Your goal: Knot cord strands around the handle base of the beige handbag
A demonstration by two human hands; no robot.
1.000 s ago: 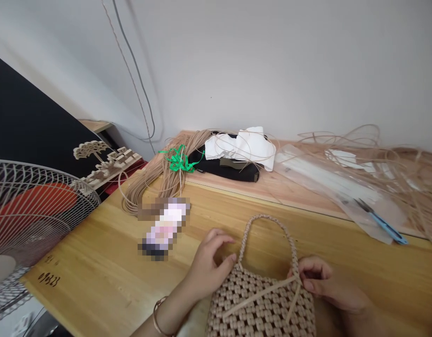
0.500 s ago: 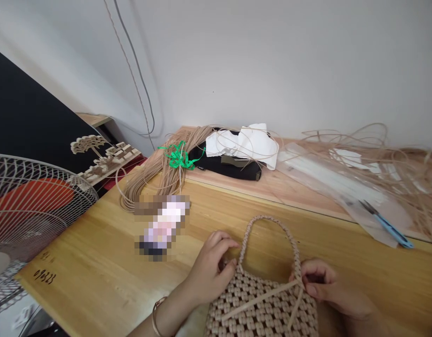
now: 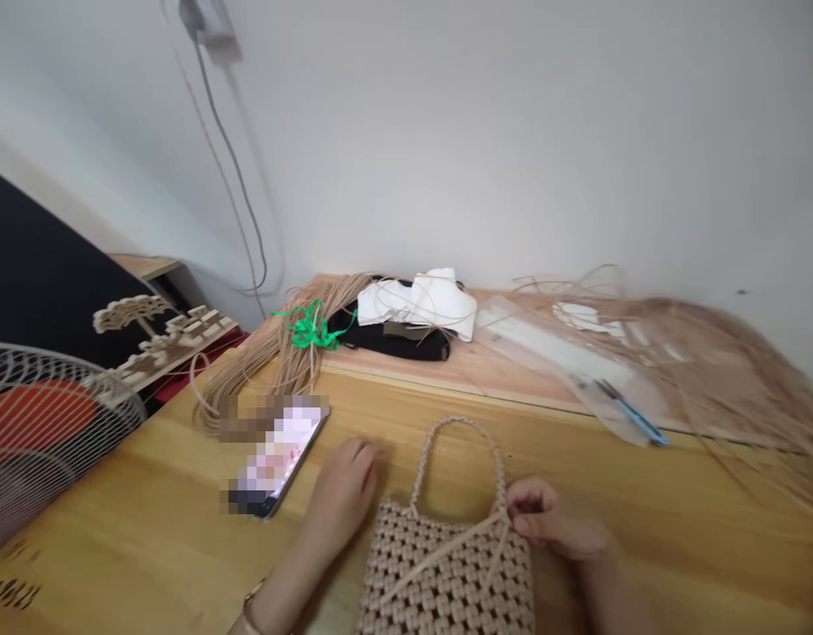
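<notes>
A beige woven handbag [image 3: 450,573] with a braided loop handle [image 3: 458,425] stands at the bottom centre, its lower part cut off by the frame. Two loose flat strands [image 3: 439,556] hang across its front from the handle's right base. My right hand [image 3: 545,516] pinches the bag's top right corner, beside that base, with fingers curled. To the left of the bag, my left hand [image 3: 348,485] is off it, over the table, holding nothing; its fingers are loosely bent and slightly blurred.
A phone [image 3: 280,454] lies left of my left hand. Behind are a cord bundle [image 3: 248,388] with a green tie [image 3: 312,326], a black pouch [image 3: 399,341] under white paper [image 3: 420,304], blue-handled snips [image 3: 635,414] on plastic and loose strands [image 3: 730,370]. A fan [image 3: 49,441] stands left.
My left hand has let go of the bag's top left corner and moved left, away from it. My right hand stays at the right corner. The view has shifted to the right and up.
</notes>
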